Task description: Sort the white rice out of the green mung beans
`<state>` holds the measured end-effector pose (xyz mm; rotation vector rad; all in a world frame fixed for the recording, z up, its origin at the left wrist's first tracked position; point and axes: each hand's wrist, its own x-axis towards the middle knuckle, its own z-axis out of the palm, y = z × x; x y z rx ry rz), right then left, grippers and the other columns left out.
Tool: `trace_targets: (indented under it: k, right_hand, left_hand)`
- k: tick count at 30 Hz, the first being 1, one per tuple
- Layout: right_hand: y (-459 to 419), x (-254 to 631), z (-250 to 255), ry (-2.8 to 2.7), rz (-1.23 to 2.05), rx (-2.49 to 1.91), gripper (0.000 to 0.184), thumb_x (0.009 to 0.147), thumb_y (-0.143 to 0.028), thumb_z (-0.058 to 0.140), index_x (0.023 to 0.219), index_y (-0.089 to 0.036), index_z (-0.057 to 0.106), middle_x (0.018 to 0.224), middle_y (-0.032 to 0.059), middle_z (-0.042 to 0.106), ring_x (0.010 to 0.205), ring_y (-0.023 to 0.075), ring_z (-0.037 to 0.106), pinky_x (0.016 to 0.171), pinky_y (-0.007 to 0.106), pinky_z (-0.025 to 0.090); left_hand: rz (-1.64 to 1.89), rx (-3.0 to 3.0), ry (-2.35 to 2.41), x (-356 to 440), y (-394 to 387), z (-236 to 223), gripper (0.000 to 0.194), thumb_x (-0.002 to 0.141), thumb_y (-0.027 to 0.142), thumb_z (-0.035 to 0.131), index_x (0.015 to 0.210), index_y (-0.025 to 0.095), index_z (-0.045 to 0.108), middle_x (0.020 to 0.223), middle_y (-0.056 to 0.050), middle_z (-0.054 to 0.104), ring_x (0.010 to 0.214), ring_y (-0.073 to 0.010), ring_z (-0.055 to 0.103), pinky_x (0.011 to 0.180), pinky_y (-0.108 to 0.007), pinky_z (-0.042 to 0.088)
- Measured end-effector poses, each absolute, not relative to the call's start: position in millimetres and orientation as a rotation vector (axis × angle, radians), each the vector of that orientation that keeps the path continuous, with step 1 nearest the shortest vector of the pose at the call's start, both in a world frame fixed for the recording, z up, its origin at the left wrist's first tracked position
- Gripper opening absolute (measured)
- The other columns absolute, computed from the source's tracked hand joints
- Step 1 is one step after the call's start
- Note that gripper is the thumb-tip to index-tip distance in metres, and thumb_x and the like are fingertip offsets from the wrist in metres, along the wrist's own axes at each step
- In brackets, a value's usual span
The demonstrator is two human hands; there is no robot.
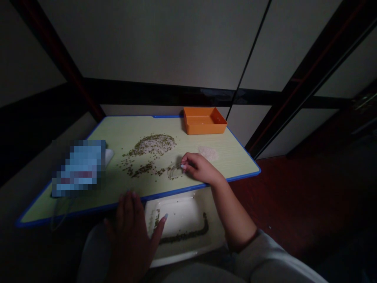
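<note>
I had the right grip curled low over the desk, its fingertips pinched together right at a thin scatter of green mung beans; I could not tell whether it had hold of a bean. The left grip was open and empty, fingers spread at the desk's near blue edge, thumb reaching over a white tray. That tray held a bent line of beans along its inner edge. On the desk, a heap of beans mixed with pale grains lay left of the right grip, and a small pile of pale grains lay just beyond it. An orange tray stood at the far edge. A pixelated object hid the desk's left side.
</note>
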<state>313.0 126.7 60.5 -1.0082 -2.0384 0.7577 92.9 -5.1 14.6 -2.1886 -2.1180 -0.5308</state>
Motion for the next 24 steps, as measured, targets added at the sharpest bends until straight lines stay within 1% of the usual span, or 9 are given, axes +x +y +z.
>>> trace_targets:
  k: [10, 24]
  right_hand:
    - [126.9, 314.4, 60.1, -2.039, 0.766, -0.973, 0.009, 0.083, -0.010, 0.054, 0.081, -0.019, 0.052, 0.072, -0.0013, 0.060, 0.069, 0.0124, 0.055, 0.067, 0.023, 0.040]
    - [125.5, 314.6, 60.0, -2.030, 0.855, -0.934, 0.008, 0.083, -0.011, 0.053, 0.082, -0.019, 0.051, 0.070, -0.0020, 0.059, 0.068, 0.0120, 0.055, 0.068, 0.024, 0.042]
  left_hand:
    - [-0.500, -2.184, -2.164, 93.9, -5.4, 17.1, 0.079, 0.087, 0.051, 0.026, 0.148, 0.004, 0.006, 0.159, -0.023, 0.016, 0.149, -0.0304, 0.006, 0.115, -0.066, 0.012]
    - [-0.506, -2.198, -2.143, 94.3, -5.2, 18.6, 0.079, 0.088, 0.050, 0.027, 0.148, 0.003, 0.006, 0.159, -0.024, 0.015, 0.149, -0.0329, 0.008, 0.112, -0.069, 0.015]
